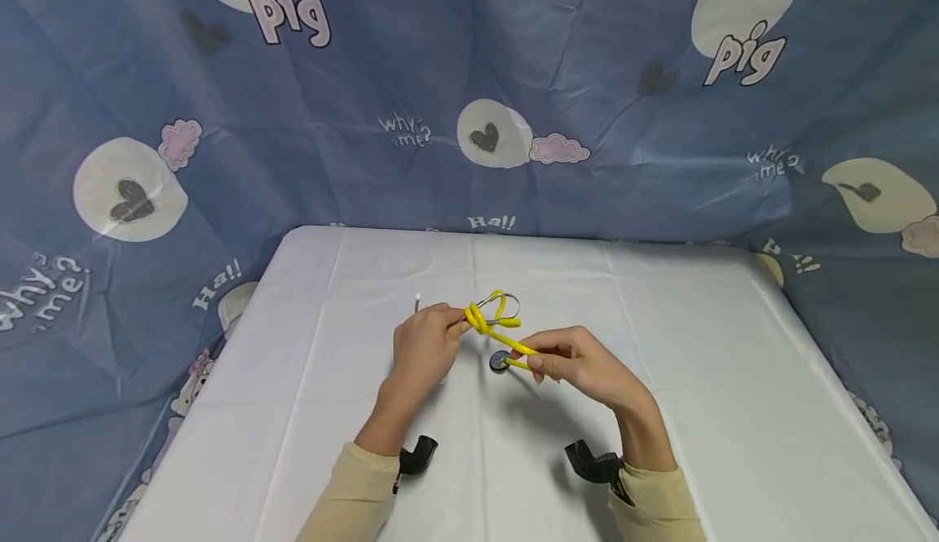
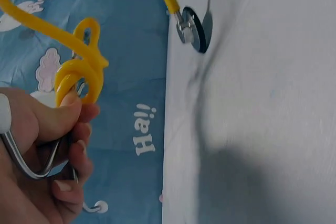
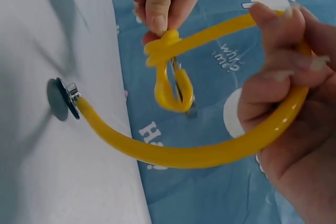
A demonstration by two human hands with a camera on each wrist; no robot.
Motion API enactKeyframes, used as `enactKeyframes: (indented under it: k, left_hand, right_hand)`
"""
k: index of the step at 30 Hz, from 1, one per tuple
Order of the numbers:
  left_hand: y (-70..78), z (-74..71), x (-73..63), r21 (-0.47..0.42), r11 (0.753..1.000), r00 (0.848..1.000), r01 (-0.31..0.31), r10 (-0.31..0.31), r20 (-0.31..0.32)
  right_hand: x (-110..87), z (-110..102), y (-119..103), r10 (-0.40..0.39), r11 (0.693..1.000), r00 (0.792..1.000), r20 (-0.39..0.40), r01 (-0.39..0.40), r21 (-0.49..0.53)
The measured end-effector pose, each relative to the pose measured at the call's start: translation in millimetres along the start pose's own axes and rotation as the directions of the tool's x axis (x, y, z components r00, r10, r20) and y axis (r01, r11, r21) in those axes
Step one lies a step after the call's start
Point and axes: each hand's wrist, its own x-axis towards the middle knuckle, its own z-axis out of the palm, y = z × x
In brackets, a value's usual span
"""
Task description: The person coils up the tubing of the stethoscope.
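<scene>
A stethoscope with yellow tubing [image 3: 194, 157] is held between both hands. My left hand [image 1: 429, 338] grips its metal ear tubes [image 2: 23, 162], thumb pressed against a coil of tubing [image 2: 79, 77] wound round them. A white ear tip [image 2: 102, 206] pokes out below the fingers in the left wrist view. My right hand [image 1: 575, 360] holds the loose length of tubing, which bends through the curled fingers. From that bend the round chest piece [image 1: 500, 361] hangs at the tube's end, close over the white table.
A white cloth covers the table [image 1: 352, 460]. Behind it and along the sides hangs a blue printed curtain [image 1: 411, 53]. Black wrist cameras [image 1: 592, 462] sit at both cuffs, and shadows of the hands fall on the cloth.
</scene>
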Motion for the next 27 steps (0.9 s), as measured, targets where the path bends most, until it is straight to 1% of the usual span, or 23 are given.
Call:
enactKeyframes:
  k: [3, 5, 8, 10, 12, 15, 19, 21, 22, 24, 26, 27]
  left_hand:
    - [6.1, 4.0, -1.7, 0.009, 0.999, 0.997, -0.041, 0.040, 0.066]
    - [10.4, 6.9, -3.7, 0.008, 0.996, 0.990, -0.089, 0.087, 0.112]
    - [15.9, 10.3, -7.0, -0.021, 0.985, 0.969, -0.169, 0.170, 0.177]
    - [18.6, 11.3, -8.6, -0.043, 0.977, 0.955, -0.209, 0.213, 0.205]
    - [20.3, 11.8, -9.3, -0.056, 0.970, 0.946, -0.236, 0.242, 0.217]
    - [21.1, 10.6, -9.6, -0.041, 0.965, 0.940, -0.259, 0.261, 0.220]
    - [21.7, 7.7, -10.1, -0.018, 0.959, 0.934, -0.282, 0.278, 0.223]
    - [22.1, 6.5, -10.5, -0.019, 0.955, 0.928, -0.296, 0.292, 0.232]
    - [22.5, 5.9, -10.7, -0.022, 0.952, 0.922, -0.307, 0.303, 0.240]
    - [23.1, 5.7, -11.0, -0.038, 0.940, 0.906, -0.339, 0.336, 0.258]
    - [23.7, 5.9, -11.2, -0.065, 0.923, 0.880, -0.380, 0.382, 0.282]
    - [24.0, 6.3, -11.4, -0.079, 0.912, 0.865, -0.404, 0.408, 0.293]
  right_hand:
    - [1.0, 0.0, -0.5, -0.034, 0.999, 0.997, -0.065, 0.033, -0.004]
    - [1.8, 0.3, -1.0, -0.055, 0.998, 0.993, -0.108, 0.056, 0.004]
    - [2.9, -0.3, 0.1, -0.091, 0.996, 0.981, -0.172, 0.092, -0.001]
    - [3.2, -1.1, 0.5, -0.112, 0.994, 0.967, -0.230, 0.109, -0.029]
    - [2.9, -2.3, 0.5, -0.128, 0.991, 0.949, -0.288, 0.114, -0.064]
    - [2.6, -3.3, -0.3, -0.134, 0.989, 0.924, -0.358, 0.101, -0.110]
    - [2.0, -2.5, -2.8, -0.128, 0.985, 0.911, -0.392, 0.070, -0.159]
    - [2.0, -0.7, -4.5, -0.143, 0.977, 0.904, -0.402, 0.063, -0.204]
    - [2.1, 0.2, -5.4, -0.155, 0.971, 0.899, -0.409, 0.062, -0.232]
    - [3.0, 2.3, -6.9, -0.192, 0.951, 0.884, -0.425, 0.061, -0.303]
    - [4.6, 4.0, -7.2, -0.232, 0.922, 0.865, -0.446, 0.049, -0.385]
    - [5.2, 4.6, -7.0, -0.250, 0.904, 0.854, -0.456, 0.038, -0.426]
